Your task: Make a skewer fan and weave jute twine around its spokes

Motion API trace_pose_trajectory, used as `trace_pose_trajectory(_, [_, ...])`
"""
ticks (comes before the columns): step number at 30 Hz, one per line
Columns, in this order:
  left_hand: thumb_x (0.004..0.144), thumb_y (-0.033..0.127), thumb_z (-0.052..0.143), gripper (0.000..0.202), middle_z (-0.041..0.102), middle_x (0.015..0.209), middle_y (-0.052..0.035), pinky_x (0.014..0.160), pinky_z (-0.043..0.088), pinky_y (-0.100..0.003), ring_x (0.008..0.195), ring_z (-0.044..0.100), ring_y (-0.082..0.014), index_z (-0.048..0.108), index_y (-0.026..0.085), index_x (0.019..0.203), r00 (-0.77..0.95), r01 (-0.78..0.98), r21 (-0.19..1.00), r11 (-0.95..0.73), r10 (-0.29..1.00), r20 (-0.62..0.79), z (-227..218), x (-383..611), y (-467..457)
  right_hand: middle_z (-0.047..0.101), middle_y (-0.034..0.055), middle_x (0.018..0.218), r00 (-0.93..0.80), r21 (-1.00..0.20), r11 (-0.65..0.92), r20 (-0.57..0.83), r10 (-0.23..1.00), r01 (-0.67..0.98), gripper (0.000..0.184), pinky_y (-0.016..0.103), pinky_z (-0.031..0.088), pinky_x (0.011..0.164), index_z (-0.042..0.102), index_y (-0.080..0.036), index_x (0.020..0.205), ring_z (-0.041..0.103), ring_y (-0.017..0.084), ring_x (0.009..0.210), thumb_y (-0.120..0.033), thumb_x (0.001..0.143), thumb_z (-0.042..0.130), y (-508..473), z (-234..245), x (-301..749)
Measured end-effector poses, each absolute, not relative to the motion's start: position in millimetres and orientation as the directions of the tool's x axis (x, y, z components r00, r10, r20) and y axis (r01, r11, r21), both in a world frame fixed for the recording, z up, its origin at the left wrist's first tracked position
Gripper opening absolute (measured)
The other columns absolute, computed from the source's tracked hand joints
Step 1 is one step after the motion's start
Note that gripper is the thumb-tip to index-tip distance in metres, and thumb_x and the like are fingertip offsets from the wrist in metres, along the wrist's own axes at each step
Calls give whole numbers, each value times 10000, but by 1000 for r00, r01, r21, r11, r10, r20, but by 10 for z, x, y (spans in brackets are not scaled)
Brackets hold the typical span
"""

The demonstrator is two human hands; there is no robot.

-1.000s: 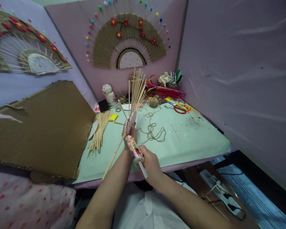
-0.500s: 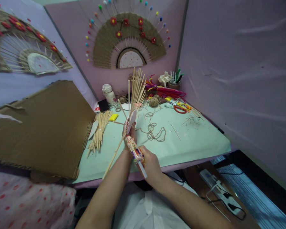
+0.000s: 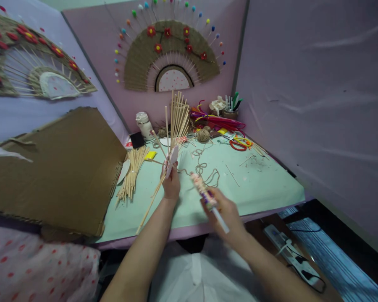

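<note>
My left hand (image 3: 171,184) is closed round the base of a fan frame made of thin wooden sticks (image 3: 178,119). The sticks spread upward, and one long stick (image 3: 151,205) slants down toward the table's front edge. At their base sits a pale card piece (image 3: 173,158), seen nearly edge-on. My right hand (image 3: 225,214) is wrapped round a glue gun (image 3: 204,191) with a colourful patterned body, slightly blurred. A white glue stick (image 3: 220,220) juts from its rear. The gun's tip is apart from the frame, to its right. Twine (image 3: 204,170) lies in loose loops behind the tip.
A bundle of sticks (image 3: 132,174) and a large cardboard sheet (image 3: 56,167) are on the left. Toward the back stand a white bottle (image 3: 144,125), a twine ball (image 3: 203,135) and orange-handled scissors (image 3: 238,144). A power strip (image 3: 291,256) lies low at the right.
My right hand has drawn the glue gun away from the stick frame, to the right. My left hand keeps its hold on the frame in nearly the same place.
</note>
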State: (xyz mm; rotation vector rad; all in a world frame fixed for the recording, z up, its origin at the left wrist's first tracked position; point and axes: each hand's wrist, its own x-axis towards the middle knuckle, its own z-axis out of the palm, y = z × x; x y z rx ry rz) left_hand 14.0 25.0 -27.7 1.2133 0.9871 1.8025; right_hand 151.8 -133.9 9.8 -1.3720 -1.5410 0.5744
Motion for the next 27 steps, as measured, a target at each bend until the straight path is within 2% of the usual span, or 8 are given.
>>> trace_pose_trajectory(4, [785, 463, 624, 467, 640, 1159, -94, 926, 499, -346, 1077, 624, -246, 575, 191, 1162, -326, -115, 854, -508, 831, 451, -228, 154, 215, 647, 104, 952, 380, -640, -128, 274, 884, 758, 437, 298, 420, 631, 480, -182, 1215, 609, 237, 766, -369, 823, 521, -1077, 5, 2353])
trace_pose_trajectory(8, [805, 482, 589, 488, 637, 1156, -119, 885, 523, -343, 1029, 648, -241, 560, 169, 1178, -316, -62, 856, -513, 824, 470, -212, 159, 209, 593, 233, 1071, 500, -318, -435, 161, 851, 842, 476, 391, 428, 708, 478, -76, 1251, 596, 323, 914, -368, 888, 377, -880, -90, 3064])
trace_pose_trajectory(11, [816, 511, 557, 516, 622, 1184, -130, 876, 530, -337, 1040, 643, -241, 542, 174, 1206, -307, -18, 861, -509, 822, 480, -205, 152, 201, 573, 271, 1054, 547, -171, -520, 209, 810, 837, 467, 452, 418, 725, 521, -60, 1224, 560, 380, 958, -354, 881, 401, -854, -147, 3335])
trace_pose_trajectory(14, [815, 520, 553, 530, 624, 1177, -127, 883, 527, -333, 1047, 639, -237, 531, 181, 1222, -300, -8, 858, -513, 820, 487, -200, 150, 195, 532, 281, 1137, 570, -198, -535, 311, 760, 821, 486, 503, 414, 744, 531, -84, 1225, 507, 424, 1033, -389, 851, 473, -868, -119, 3339])
trace_pose_trajectory(17, [813, 505, 563, 511, 620, 1179, -124, 885, 524, -331, 1044, 640, -234, 533, 180, 1206, -307, -32, 860, -509, 824, 476, -200, 155, 197, 545, 243, 1150, 459, -359, -317, 444, 770, 878, 466, 505, 418, 826, 511, -93, 1229, 510, 378, 1070, -371, 857, 481, -856, 20, 3021])
trace_pose_trajectory(20, [809, 491, 576, 490, 606, 1203, -128, 892, 518, -333, 1047, 639, -235, 543, 172, 1180, -311, -61, 858, -510, 826, 469, -193, 162, 194, 587, 169, 1140, 209, -550, 196, 586, 783, 812, 443, 449, 425, 925, 462, -138, 1256, 547, 281, 1076, -344, 866, 505, -797, 189, 2416])
trace_pose_trajectory(22, [810, 490, 575, 487, 610, 1196, -130, 900, 513, -339, 1049, 638, -235, 543, 169, 1176, -307, -63, 864, -500, 834, 459, -181, 159, 182, 577, 135, 1191, 95, -598, 427, 648, 756, 678, 491, 421, 432, 949, 400, -185, 1307, 545, 243, 1110, -345, 865, 541, -736, 260, 1964])
trace_pose_trajectory(27, [818, 483, 562, 442, 666, 1074, -120, 917, 502, -377, 1035, 641, -236, 577, 167, 1126, -297, 4, 899, -437, 858, 419, -162, 99, 151, 606, 98, 1151, -7, -621, 639, 714, 700, 454, 619, 422, 445, 952, 316, -221, 1365, 572, 216, 1089, -254, 824, 616, -588, 254, 1193])
